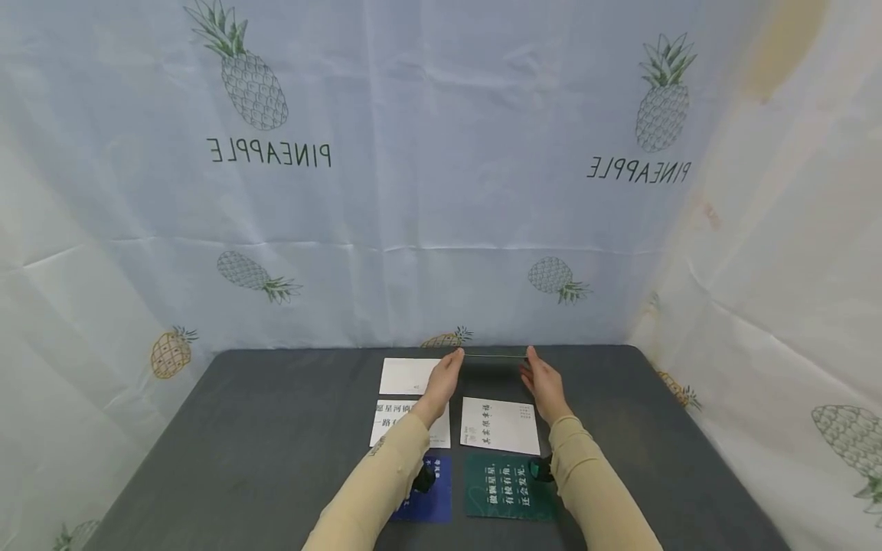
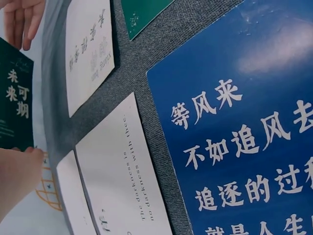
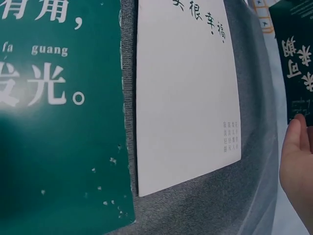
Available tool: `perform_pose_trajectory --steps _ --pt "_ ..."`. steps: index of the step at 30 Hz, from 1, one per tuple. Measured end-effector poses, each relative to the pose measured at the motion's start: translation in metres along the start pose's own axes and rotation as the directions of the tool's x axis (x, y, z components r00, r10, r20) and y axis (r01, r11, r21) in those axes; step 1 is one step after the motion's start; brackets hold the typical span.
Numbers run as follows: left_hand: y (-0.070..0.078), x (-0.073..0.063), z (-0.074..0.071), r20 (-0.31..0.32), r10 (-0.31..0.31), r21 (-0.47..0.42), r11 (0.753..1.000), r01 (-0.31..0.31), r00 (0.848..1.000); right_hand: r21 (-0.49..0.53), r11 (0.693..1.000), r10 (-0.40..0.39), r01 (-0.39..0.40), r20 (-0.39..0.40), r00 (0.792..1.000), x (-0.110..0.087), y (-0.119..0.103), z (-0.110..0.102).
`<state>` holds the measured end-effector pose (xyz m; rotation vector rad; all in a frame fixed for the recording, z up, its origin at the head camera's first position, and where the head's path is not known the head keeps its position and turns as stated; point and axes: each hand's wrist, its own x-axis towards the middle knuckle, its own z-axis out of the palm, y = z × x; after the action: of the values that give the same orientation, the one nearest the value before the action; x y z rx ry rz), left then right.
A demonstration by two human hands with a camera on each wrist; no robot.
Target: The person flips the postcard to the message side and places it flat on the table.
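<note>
A dark green card [image 2: 17, 98] with white characters is held up between both hands at the far side of the table. In the head view the card [image 1: 494, 356] appears edge-on, as a thin line. My left hand [image 1: 441, 385] pinches its left end, and my right hand [image 1: 547, 386] pinches the other end. The right wrist view shows the right hand [image 3: 299, 169] with its thumb on the face of the card [image 3: 296, 63]; the other fingers are partly hidden.
On the dark table [image 1: 241, 444] lie a white card [image 1: 403, 375] at the back, another white card [image 1: 441, 431] partly under the left arm, a third white card [image 1: 499, 425], a blue card [image 1: 441, 505] and a green card [image 1: 482, 497]. A pineapple-print curtain [image 1: 441, 191] hangs behind.
</note>
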<state>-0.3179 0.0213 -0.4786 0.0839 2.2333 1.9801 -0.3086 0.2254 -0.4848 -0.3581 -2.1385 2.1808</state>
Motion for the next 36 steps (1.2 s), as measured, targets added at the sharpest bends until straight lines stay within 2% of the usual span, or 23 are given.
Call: perform_pose_trajectory --steps 3,8,11,15,17,20,23,25,27,29,32,36 --pt "0.0 -0.001 0.001 -0.029 0.019 0.002 1.0 -0.019 0.999 0.057 0.998 -0.005 0.006 -0.006 1.0 -0.001 0.0 -0.002" --pt "0.0 -0.002 0.001 -0.025 0.056 -0.023 0.998 -0.056 0.998 0.105 0.994 0.004 -0.003 -0.01 1.0 -0.002 0.001 -0.005" --pt "0.0 -0.002 0.002 -0.028 0.073 -0.104 0.992 -0.076 0.997 0.12 0.993 0.02 -0.019 -0.007 1.0 -0.001 0.001 -0.007" --pt "0.001 -0.001 0.004 -0.039 0.075 -0.219 0.972 -0.082 0.996 0.113 0.994 0.013 -0.013 0.003 1.0 0.001 0.0 -0.008" --pt "0.001 0.0 0.006 -0.053 0.062 -0.23 0.97 -0.073 0.997 0.096 0.995 0.002 -0.002 -0.003 1.0 0.002 0.001 -0.007" --pt "0.0 0.001 0.008 -0.083 0.06 -0.196 0.978 -0.075 0.995 0.053 0.999 -0.011 0.012 -0.03 1.0 0.003 0.003 -0.006" --pt "-0.001 0.002 0.009 -0.115 0.074 -0.113 0.99 -0.087 0.991 -0.045 0.998 -0.046 0.043 -0.069 0.997 0.004 0.006 -0.006" --pt "-0.003 0.002 0.009 -0.133 0.097 -0.012 0.995 -0.099 0.986 -0.133 0.989 -0.075 0.061 -0.098 0.992 0.004 0.008 -0.006" --pt "-0.004 0.001 0.009 -0.147 0.125 0.105 0.988 -0.11 0.981 -0.231 0.971 -0.093 0.063 -0.121 0.988 0.004 0.01 -0.005" --pt "-0.007 -0.001 0.009 -0.156 0.154 0.219 0.969 -0.118 0.976 -0.327 0.943 -0.111 0.063 -0.13 0.985 0.002 0.013 -0.004" --pt "-0.01 -0.004 0.01 -0.159 0.174 0.338 0.935 -0.112 0.972 -0.451 0.891 -0.124 0.053 -0.13 0.984 0.0 0.017 -0.002" --pt "-0.016 -0.008 0.012 -0.158 0.183 0.469 0.879 -0.09 0.97 -0.548 0.835 -0.145 0.049 -0.134 0.98 -0.003 0.023 0.003"
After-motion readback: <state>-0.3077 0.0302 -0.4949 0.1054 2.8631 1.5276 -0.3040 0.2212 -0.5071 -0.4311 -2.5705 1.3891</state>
